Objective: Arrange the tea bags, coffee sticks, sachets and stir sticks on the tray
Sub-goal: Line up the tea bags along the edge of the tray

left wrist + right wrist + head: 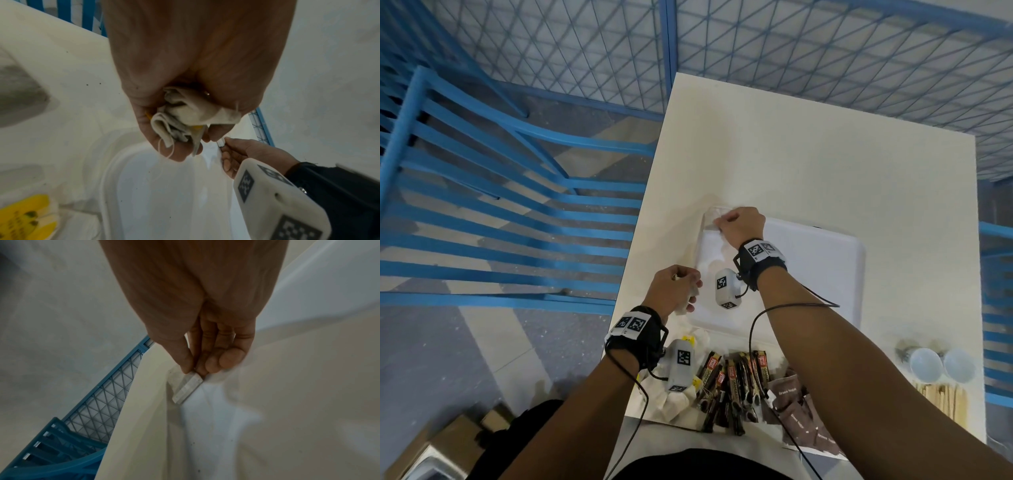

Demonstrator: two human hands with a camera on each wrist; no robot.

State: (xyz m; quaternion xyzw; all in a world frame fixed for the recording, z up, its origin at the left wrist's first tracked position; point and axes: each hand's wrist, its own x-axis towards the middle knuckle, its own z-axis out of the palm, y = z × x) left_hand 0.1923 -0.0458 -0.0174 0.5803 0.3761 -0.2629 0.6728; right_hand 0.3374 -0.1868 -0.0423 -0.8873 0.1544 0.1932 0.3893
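while the left hand (176, 113) clutches bunched tea bags (180, 116), the right hand (741, 226) pinches one tea bag (188, 387). it lies at the tray (825, 274) corner.

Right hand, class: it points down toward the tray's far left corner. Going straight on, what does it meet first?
Probably the tray floor: the right hand pinches a tea bag just above it; depth unclear.

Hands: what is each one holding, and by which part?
Left hand grips bunched tea bags in its palm. Right hand pinches one tea bag by its edge.
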